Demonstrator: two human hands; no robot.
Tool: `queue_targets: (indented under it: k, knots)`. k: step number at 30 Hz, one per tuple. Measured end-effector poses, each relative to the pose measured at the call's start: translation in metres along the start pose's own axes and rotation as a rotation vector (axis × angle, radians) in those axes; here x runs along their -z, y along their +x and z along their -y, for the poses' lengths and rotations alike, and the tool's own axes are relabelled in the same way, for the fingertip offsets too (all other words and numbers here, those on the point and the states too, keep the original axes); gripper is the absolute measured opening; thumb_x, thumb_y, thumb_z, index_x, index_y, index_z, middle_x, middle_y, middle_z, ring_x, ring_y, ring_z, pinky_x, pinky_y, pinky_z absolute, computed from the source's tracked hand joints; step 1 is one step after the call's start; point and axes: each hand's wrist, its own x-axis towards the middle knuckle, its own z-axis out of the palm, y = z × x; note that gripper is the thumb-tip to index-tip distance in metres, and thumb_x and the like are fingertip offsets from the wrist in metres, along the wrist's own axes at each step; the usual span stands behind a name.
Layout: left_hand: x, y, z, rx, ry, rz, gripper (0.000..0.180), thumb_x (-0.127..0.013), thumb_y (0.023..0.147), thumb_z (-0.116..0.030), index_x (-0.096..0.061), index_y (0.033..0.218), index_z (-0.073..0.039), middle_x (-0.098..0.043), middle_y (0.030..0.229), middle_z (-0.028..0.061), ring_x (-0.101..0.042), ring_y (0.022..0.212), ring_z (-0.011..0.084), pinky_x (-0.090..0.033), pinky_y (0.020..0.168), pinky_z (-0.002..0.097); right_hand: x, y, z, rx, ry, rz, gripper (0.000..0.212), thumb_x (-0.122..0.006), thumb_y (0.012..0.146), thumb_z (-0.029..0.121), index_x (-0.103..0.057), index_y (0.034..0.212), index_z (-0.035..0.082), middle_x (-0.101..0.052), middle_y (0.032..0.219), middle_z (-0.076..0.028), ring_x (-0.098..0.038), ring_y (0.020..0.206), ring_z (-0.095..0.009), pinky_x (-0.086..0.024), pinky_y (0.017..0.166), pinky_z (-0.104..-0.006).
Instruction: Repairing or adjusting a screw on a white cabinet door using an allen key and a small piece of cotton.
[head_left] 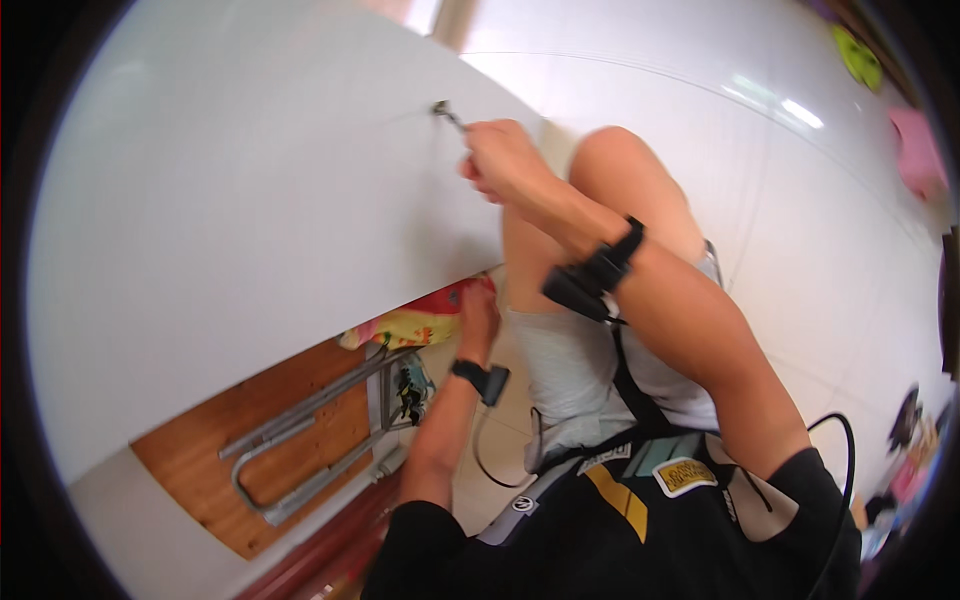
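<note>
My right hand (pixel 500 155) is closed around a slim metal tool (pixel 453 118) with a small dark head; its exact kind is too blurred to tell. The tool's head is over the large white panel (pixel 250 180), close to the panel's right-hand end; whether it touches the surface I cannot tell. Lower down, my left hand (pixel 478 300) is at the panel's near edge, beside a red and yellow printed bag or cloth (pixel 425 322). Its fingers are mostly hidden there, so what they touch does not show.
Below the panel's near edge, a folding metal frame (pixel 300 420) lies against a brown wooden board (pixel 200 480). My bent knees are right of the panel, on pale floor tiles (pixel 780 260). Green shoes (pixel 857 58) and a pink item (pixel 917 150) are at the far right.
</note>
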Motion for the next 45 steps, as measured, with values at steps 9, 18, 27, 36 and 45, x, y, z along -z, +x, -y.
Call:
queue_targets:
  k: [9,18,27,36,45]
  knots:
    - [-0.021,-0.183,-0.108,0.796,-0.235,-0.297,0.006,-0.068,0.077,0.004,-0.073,0.08,0.001,-0.068,0.077,0.0175,-0.068,0.071,0.033,-0.055,0.068,0.0393,-0.037,-0.073,-0.039,0.877,-0.56,0.279,0.048,-0.056,0.089,-0.001,-0.06,0.137,0.004,-0.058,0.064,-0.014,-0.054,0.05,-0.029,-0.044,0.052,-0.0375]
    - [0.0,-0.158,-0.081,0.884,-0.201,-0.462,0.006,-0.069,0.079,0.003,-0.073,0.083,0.001,-0.07,0.083,0.0153,-0.068,0.072,0.0323,-0.055,0.066,0.0394,-0.067,-0.075,-0.069,1.156,-0.723,0.431,0.062,-0.062,0.079,-0.005,-0.06,0.14,0.008,-0.059,0.064,-0.006,-0.055,0.049,-0.022,-0.044,0.046,-0.0353]
    - [0.222,0.002,-0.121,0.233,0.16,-1.015,0.015,-0.077,0.075,0.009,-0.073,0.086,0.001,-0.073,0.097,0.0112,-0.069,0.086,0.0276,-0.057,0.075,0.0333,-0.045,-0.081,-0.082,0.997,-0.75,0.426,0.057,-0.06,0.084,-0.007,-0.061,0.14,0.007,-0.06,0.065,-0.008,-0.055,0.05,-0.021,-0.046,0.05,-0.0321]
    - [0.327,0.066,-0.122,-0.104,0.367,-1.085,0.027,-0.075,0.065,0.015,-0.071,0.087,-0.001,-0.071,0.098,0.0099,-0.065,0.084,0.0296,-0.055,0.071,0.0371,-0.039,-0.08,-0.066,0.898,-0.69,0.292,0.048,-0.061,0.09,-0.001,-0.065,0.136,0.01,-0.05,0.058,-0.006,-0.049,0.049,-0.012,-0.04,0.051,-0.0271]
    - [0.234,0.041,-0.109,0.032,0.121,-0.788,0.021,-0.074,0.068,0.012,-0.069,0.083,-0.002,-0.071,0.094,0.012,-0.067,0.084,0.0311,-0.054,0.074,0.0389,-0.029,-0.083,-0.032,0.894,-0.891,0.175,0.039,-0.065,0.09,0.008,-0.071,0.128,0.011,-0.052,0.056,-0.007,-0.049,0.046,-0.017,-0.039,0.048,-0.031]
